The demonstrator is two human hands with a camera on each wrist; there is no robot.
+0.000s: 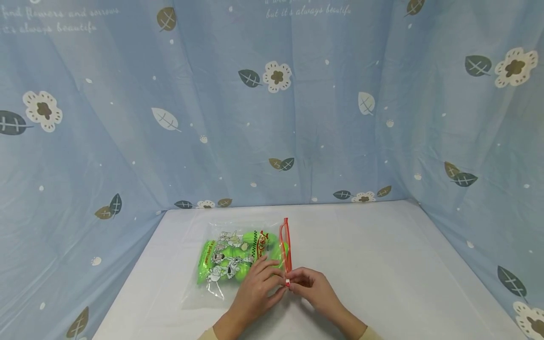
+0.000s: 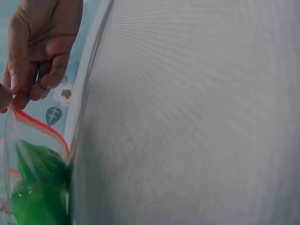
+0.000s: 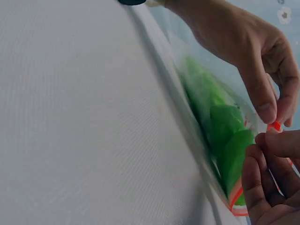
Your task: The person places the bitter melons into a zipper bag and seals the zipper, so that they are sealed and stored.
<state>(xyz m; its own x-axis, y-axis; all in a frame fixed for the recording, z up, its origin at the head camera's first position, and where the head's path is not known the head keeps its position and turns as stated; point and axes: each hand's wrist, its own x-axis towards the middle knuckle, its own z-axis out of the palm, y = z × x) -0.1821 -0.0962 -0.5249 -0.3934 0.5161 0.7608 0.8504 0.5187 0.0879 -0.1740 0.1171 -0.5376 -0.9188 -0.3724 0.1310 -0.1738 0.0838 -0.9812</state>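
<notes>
A clear zip bag (image 1: 199, 297) lies on the white table, printed with cartoon animals and lettering. Bright green rounded things (image 1: 241, 271) fill it; in the right wrist view they show as smooth green lumps (image 3: 227, 126). Its red zip strip (image 1: 288, 250) runs along the right side, the mouth gaping at the far part. At the near end sits a small white slider (image 1: 287, 282). There my left hand (image 1: 259, 288) pinches the red strip between thumb and forefinger, its other fingers over the bag. Opposite, my right hand (image 1: 312, 288) pinches the same end, fingertips close to the left's.
The white table (image 1: 382, 264) stretches beyond the bag on both sides. A blue curtain (image 1: 221, 118) with leaves and flowers hangs behind the table and along its left and right sides.
</notes>
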